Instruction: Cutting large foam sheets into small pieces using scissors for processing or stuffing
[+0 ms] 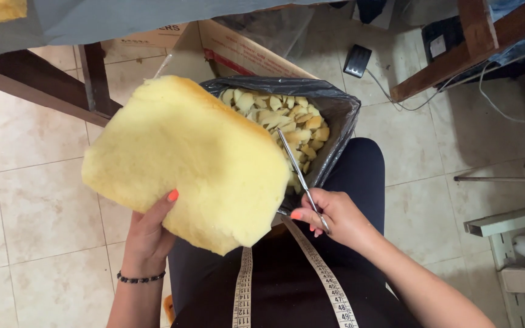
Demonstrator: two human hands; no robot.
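Observation:
A thick slab of yellow foam is held up in front of me by my left hand, which grips its lower edge from underneath. My right hand holds a pair of metal scissors, blades pointing up and away along the foam's right edge. Just behind the foam stands a cardboard box lined with a black plastic bag, filled with several small cut pieces of yellow foam. A measuring tape hangs around my neck over dark clothes.
A dark wooden table frame covered with grey cloth stands at the upper left, another wooden leg at upper right. A black pedal with cables lies on the tiled floor. White metal frame parts stand at the right.

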